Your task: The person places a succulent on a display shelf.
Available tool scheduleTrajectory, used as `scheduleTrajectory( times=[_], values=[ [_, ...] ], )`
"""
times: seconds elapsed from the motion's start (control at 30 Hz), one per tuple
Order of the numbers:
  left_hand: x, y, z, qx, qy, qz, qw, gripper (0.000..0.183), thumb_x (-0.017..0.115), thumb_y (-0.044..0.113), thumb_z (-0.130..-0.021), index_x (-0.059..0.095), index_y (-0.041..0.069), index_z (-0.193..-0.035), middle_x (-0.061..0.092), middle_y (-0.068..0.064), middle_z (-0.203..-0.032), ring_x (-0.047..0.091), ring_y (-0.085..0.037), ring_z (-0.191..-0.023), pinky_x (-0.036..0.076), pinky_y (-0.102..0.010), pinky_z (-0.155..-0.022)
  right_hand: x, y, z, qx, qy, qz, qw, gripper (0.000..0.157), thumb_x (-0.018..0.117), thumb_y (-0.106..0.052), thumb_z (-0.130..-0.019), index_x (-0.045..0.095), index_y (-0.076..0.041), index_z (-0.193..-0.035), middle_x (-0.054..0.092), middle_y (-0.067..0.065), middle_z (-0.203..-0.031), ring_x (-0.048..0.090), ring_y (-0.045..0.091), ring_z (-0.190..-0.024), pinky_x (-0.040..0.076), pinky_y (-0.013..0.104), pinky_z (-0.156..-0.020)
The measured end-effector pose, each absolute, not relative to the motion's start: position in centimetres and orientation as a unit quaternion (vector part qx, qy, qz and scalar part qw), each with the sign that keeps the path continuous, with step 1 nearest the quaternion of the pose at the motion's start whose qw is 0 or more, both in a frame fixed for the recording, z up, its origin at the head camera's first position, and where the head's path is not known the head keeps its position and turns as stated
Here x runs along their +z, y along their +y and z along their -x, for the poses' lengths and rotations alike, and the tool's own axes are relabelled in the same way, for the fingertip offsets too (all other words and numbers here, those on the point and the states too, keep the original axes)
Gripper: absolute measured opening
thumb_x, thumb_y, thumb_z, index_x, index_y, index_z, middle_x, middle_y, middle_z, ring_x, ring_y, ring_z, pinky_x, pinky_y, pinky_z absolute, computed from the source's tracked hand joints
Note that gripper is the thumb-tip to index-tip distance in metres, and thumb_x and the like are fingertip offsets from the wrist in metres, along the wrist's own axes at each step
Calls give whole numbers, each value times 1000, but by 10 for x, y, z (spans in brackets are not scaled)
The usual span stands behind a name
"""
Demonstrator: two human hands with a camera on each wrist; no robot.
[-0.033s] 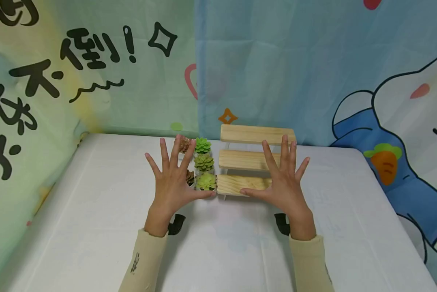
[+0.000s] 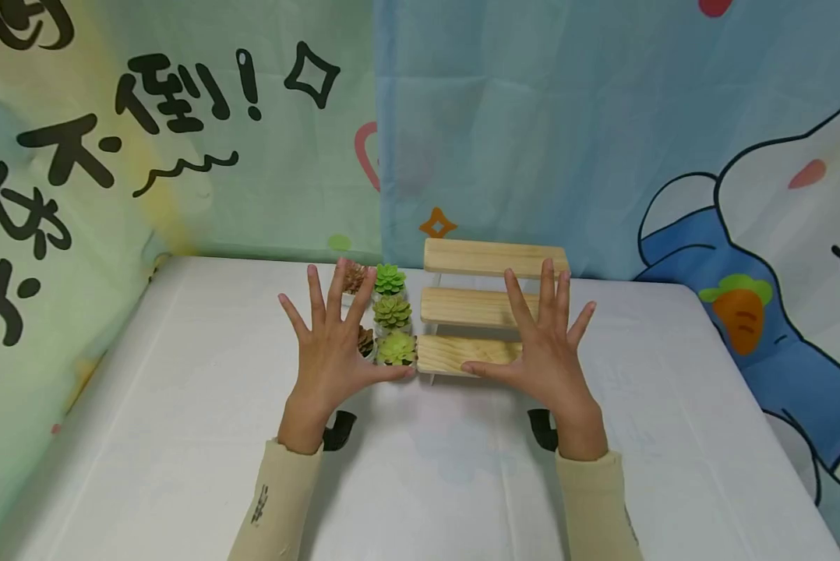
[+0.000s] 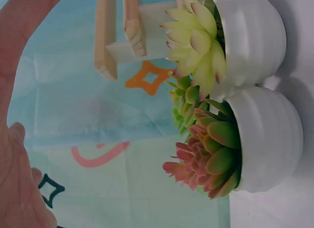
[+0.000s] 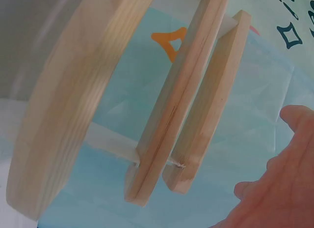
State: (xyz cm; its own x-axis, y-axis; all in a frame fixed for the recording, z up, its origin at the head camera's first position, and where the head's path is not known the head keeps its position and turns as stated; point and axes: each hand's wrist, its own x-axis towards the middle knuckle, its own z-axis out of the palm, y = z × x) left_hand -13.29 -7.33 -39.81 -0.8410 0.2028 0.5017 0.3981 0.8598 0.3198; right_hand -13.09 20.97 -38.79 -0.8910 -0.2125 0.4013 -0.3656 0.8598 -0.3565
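Note:
My left hand [image 2: 332, 351] is spread, palm down, over the left part of a group of small potted succulents. Its thumb reaches across in front of the pale green succulent [image 2: 396, 348]. Behind that one stand an olive-green succulent [image 2: 393, 312] and a bright green succulent [image 2: 390, 279]. A reddish succulent [image 2: 354, 278] and a brownish succulent [image 2: 365, 341] are partly hidden by the fingers. Spread likewise, my right hand [image 2: 549, 351] appears over the right side of a three-tier wooden stand [image 2: 448, 354], holding nothing. Contact with the stand cannot be told.
Both plants near the left wrist camera sit in ribbed white pots [image 3: 270, 139]. White supports [image 4: 115, 144] join the stand's planks. A white cloth [image 2: 195, 405] covers the table; a printed curtain [image 2: 532, 140] hangs behind. Black wrist mounts [image 2: 340, 431] show beside both wrists.

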Motion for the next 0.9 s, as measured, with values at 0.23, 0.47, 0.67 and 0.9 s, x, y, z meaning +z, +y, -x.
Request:
scheduleTrajectory(
  times=[0.23,0.47,0.67,0.9],
  values=[
    [-400,-75,136,-213,-939,155,220,136,88,68,-47,19,25,-157,2,-9,-164,-9,-40,-148,-10,-75,-104,-387,209,134,224,-946,-156,173,124,45,-95,-60,5,-31,-158,-20,7,-162,-18,39,-146,-19,73,-102],
    [-402,-77,136,-211,-936,159,232,137,89,67,-45,22,23,-156,3,-11,-164,-5,-44,-147,-6,-77,-104,-390,209,133,225,-948,-153,165,126,44,-96,-58,3,-31,-158,-21,7,-162,-20,39,-146,-19,74,-101],
    [-399,-80,136,-221,-941,148,212,134,89,64,-47,22,23,-156,0,-10,-164,-10,-41,-148,-9,-75,-105,-388,210,133,229,-947,-147,169,126,44,-97,-58,5,-31,-158,-19,7,-162,-19,38,-147,-18,74,-101],
    [-400,-84,138,-238,-944,140,179,131,89,62,-52,22,21,-156,1,-10,-164,-5,-40,-149,-1,-75,-107,-388,212,134,312,-922,-161,165,120,54,-88,-66,7,-28,-159,-13,12,-163,-16,41,-147,-18,71,-104]
  ],
)
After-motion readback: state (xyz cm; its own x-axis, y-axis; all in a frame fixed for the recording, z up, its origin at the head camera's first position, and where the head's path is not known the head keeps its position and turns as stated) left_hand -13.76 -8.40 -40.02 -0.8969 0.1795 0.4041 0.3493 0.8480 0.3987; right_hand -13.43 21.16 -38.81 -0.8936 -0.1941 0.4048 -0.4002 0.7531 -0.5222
